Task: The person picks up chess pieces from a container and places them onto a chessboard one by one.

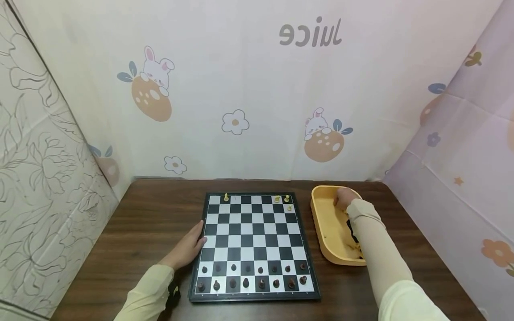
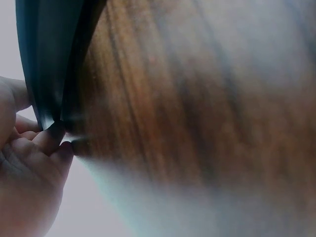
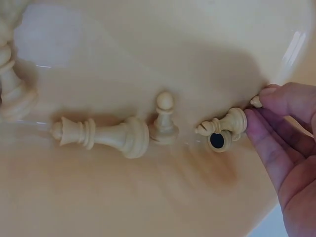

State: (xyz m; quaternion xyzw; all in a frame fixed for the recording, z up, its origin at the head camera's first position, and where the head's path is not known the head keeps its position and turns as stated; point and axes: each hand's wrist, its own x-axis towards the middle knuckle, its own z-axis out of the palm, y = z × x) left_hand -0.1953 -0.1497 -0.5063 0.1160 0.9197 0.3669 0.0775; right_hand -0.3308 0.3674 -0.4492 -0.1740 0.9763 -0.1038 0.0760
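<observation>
My left hand (image 1: 188, 249) grips the left edge of the chessboard (image 1: 246, 229), its fingertips right at the dark rim (image 2: 47, 64) in the left wrist view. Inside the yellow tray (image 1: 333, 254), my right hand (image 1: 345, 198) pinches a small cream chess piece (image 3: 256, 101) between thumb and fingers, mostly hidden by them. Just at these fingertips lies a cream bishop (image 3: 227, 122), over a piece whose dark round base (image 3: 217, 141) shows. Further along the tray are a standing pawn (image 3: 164, 118) and a queen (image 3: 101, 136) on its side.
Two rows of dark pieces (image 1: 246, 282) stand on the near side of the board. On the far side are a cream piece (image 1: 226, 197) at left and several at the right corner (image 1: 287, 198). A patterned cloth wall (image 1: 257, 89) rises behind the wooden table (image 1: 160, 205).
</observation>
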